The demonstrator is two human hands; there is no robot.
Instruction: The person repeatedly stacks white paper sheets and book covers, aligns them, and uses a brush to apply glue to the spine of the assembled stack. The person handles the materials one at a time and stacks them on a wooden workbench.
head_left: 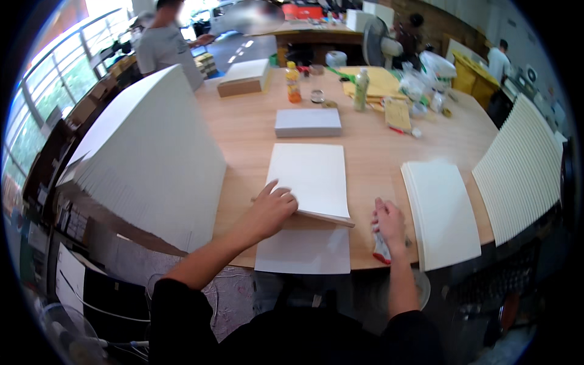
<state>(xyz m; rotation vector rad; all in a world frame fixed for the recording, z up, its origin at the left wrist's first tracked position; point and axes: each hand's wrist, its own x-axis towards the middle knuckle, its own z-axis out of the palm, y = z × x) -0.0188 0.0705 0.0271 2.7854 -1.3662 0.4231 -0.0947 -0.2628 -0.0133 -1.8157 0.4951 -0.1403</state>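
Your left hand (275,211) lies over the lower left corner of a white stack of sheets (311,173), its fingers bent and slightly spread; you cannot tell from this view whether the thumb and fingers pinch the edge. The stack sits at the middle of the wooden table (374,149), right in front of you, its near edge showing its thickness above a white sheet (304,252) that reaches the table's near edge. Your right hand (390,222) is to the right of the stack and apart from it, fingers curled and pressed close together, just beside a small red-and-white item (381,250); whether you grip that item cannot be told, as the hand partly hides it. Near that hand, on its right, lies a pile of white boards (444,213), with a ridged fan of sheets (522,173) farther right. A tall bulk of white sheets (155,155) rises on your left. Beyond your stack is a lower, greyish block (308,124), and farther back stand an orange bottle (293,86) and a pale green bottle (361,91).
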